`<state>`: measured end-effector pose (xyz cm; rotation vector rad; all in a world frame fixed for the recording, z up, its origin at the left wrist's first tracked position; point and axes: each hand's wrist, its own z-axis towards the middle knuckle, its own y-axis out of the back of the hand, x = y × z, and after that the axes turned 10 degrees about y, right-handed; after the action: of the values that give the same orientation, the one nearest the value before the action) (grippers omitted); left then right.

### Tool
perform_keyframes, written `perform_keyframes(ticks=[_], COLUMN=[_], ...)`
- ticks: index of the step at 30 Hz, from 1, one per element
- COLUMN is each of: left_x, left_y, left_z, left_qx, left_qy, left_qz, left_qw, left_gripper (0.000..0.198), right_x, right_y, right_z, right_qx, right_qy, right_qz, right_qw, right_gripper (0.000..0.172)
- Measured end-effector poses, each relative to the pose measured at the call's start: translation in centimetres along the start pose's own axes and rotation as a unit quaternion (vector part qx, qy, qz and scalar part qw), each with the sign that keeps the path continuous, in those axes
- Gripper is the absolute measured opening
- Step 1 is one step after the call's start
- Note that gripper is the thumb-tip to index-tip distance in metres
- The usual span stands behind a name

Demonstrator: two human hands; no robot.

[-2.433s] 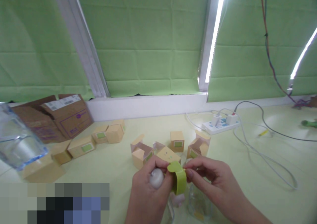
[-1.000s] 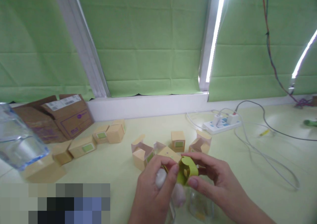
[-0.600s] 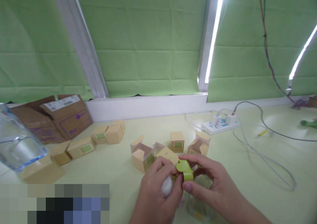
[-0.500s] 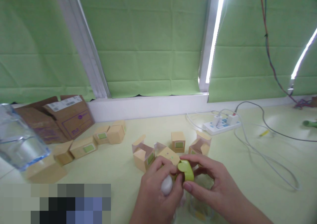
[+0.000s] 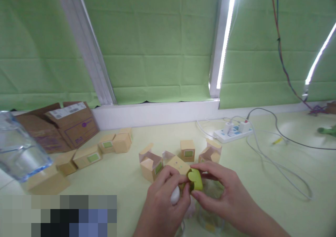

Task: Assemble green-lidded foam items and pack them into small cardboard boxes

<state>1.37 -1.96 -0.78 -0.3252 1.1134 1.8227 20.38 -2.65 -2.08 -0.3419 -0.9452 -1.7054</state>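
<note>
Pale tabletop below; lime-green piece curved, rounded flap, shadowed inside.

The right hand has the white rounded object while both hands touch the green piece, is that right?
No: the head view shows the white rounded object in the left hand, not the right hand. Both hands touch the green piece.

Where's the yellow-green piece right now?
Head view, lower middle, slightly right of centre: the yellow-green piece is between the left hand, which also holds a white rounded object, and the right hand.
</note>
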Motion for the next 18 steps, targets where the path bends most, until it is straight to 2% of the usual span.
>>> perform_keyframes(ticks=[6,9,14,18], left_x=[0.3,0.0,-0.5,-0.1], left_y=[0.2,0.3,0.5,1.2], left_z=[0.1,0.1,0.3,0.5], left_qx=[0.067,0.077,0.014,-0.038], left_qy=[0.032,0.036,0.021,0.050], left_qz=[-0.002,0.000,0.038,0.083], left_qw=[0.997,0.996,0.999,0.995], left_gripper=[0.016,0.015,0.013,0.011], right_x=[0.1,0.2,0.1,-0.5], right_y=[0.2,0.3,0.6,0.8], right_z=[0.1,0.1,0.2,0.3], right_qx=[0.003,0.013,0.016,-0.006], right_qy=[0.012,0.019,0.022,-0.003], right_qz=[0.010,0.016,-0.005,-0.006], right_qw=[1.000,1.000,1.000,1.000], right_gripper=[0.045,0.046,0.047,0.049])
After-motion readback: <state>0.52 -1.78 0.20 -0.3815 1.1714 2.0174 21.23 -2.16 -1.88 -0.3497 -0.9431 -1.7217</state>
